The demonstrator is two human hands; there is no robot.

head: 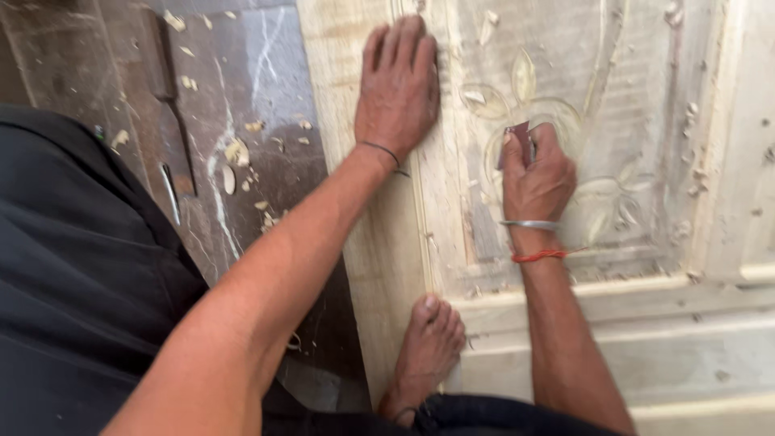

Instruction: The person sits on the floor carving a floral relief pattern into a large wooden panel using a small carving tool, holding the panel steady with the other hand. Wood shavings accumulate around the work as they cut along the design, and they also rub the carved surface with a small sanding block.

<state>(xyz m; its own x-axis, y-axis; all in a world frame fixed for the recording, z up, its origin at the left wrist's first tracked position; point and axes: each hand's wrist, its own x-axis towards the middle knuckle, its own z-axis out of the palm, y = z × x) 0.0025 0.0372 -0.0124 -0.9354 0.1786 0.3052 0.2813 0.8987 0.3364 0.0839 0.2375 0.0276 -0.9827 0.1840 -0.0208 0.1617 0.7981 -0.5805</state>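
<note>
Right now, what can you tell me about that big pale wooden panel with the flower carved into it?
The pale carved wooden panel lies flat, filling the right of the view. It looks like raw, unfinished wood with raised frame mouldings around a sunken field, where leaf and petal outlines are cut. Chips and dust litter it. The left hand presses flat on its left rail, the right hand holds a small dark scraper blade against the carving, and a bare foot rests on its lower edge.

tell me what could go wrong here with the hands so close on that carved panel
The right hand works a small scraper blade on the leaf carving; a slip could gouge the relief. The left hand lies flat on the wooden panel close by, possibly in the blade's path. The bare foot braces the panel's edge among wood chips.
</note>
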